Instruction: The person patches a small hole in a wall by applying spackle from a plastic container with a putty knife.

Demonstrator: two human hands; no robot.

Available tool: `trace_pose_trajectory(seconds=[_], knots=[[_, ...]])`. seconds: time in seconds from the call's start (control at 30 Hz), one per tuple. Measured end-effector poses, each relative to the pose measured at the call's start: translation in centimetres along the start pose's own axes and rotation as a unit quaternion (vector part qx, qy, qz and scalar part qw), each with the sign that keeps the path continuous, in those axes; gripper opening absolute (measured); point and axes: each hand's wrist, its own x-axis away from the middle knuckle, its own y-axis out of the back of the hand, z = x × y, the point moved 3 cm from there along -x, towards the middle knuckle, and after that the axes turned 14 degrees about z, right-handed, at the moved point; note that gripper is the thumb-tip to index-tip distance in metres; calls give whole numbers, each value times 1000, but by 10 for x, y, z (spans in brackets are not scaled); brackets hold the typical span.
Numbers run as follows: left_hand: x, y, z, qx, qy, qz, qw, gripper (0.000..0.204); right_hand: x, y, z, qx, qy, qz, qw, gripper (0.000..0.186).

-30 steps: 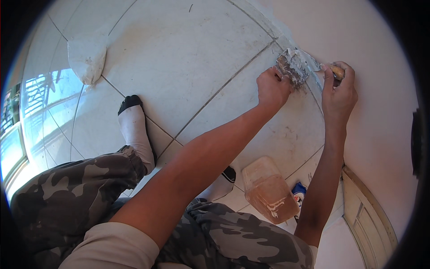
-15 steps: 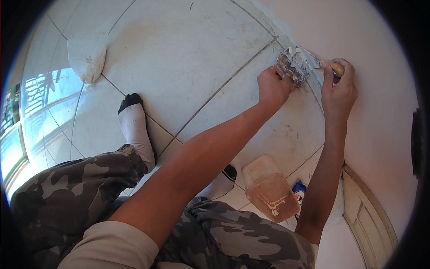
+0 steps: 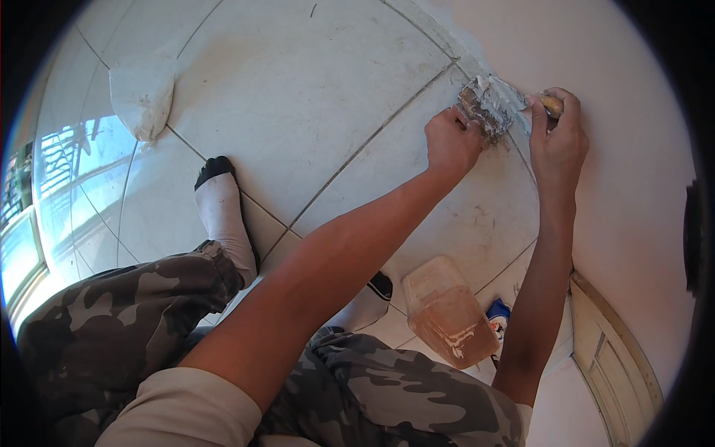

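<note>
My left hand [image 3: 452, 141] is closed on a small, worn putty-smeared plate [image 3: 475, 106], held just above the tiles by the wall. Thick white putty [image 3: 491, 100] covers much of it. In my right hand [image 3: 560, 141] is a putty knife [image 3: 552, 106] with a wooden handle, its fingers wrapped round it. The knife's whitened blade points left and lies against the putty on the plate. Where the blade's tip ends is hard to make out under the smears. The hands are close together but apart.
Pale wall [image 3: 625, 164] rises at the right, meeting the tiled floor [image 3: 298, 97]. A clear plastic tub [image 3: 450, 316] with white smears stands near my right leg, beside a blue-and-white packet [image 3: 497, 311]. A whitish bag [image 3: 143, 100] lies far left. At lower right is a wooden door [image 3: 614, 357].
My right hand has shifted slightly left and up, bringing the knife's blade from the plate's right edge onto the putty. The left hand has barely moved.
</note>
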Motion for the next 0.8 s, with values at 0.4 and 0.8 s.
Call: trace_pose_trajectory(seconds=[0.4,0.8], knots=[[1,-1,-1,0,1,12,1000,14,-3,-2,-4,-12,-9,13,1000,23],[-3,0,5,-17,-15,2,1000,14,-4,1,-2,-9,-28,20,999,22]])
